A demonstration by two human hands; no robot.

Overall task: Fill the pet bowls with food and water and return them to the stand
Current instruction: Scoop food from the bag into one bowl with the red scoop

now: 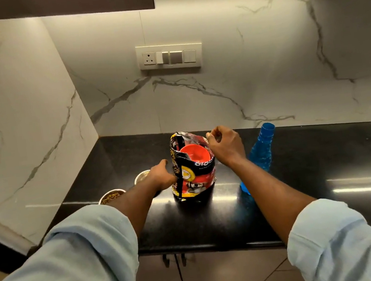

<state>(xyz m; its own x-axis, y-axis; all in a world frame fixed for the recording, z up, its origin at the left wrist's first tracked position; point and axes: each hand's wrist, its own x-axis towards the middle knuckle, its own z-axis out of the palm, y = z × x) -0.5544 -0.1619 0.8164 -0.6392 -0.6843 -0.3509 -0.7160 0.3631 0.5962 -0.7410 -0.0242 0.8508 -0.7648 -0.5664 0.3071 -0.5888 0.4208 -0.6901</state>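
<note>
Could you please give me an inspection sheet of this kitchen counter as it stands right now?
Surface: black glossy countertop, dry where visible.
Job's things: open pet food bag upright, red scoop inside; steel bowl with kibble at left edge; second steel bowl behind it, contents unclear; blue water bottle upright, uncapped, right of bag.
Clutter: nothing seen.
Grippers: left hand against the bag's left side; right hand pinching the bag's top right edge.
Cables: nothing seen.
Surroundings: marble-look backsplash, switch and socket plate, dark upper cabinet, cabinet doors below the counter.
</note>
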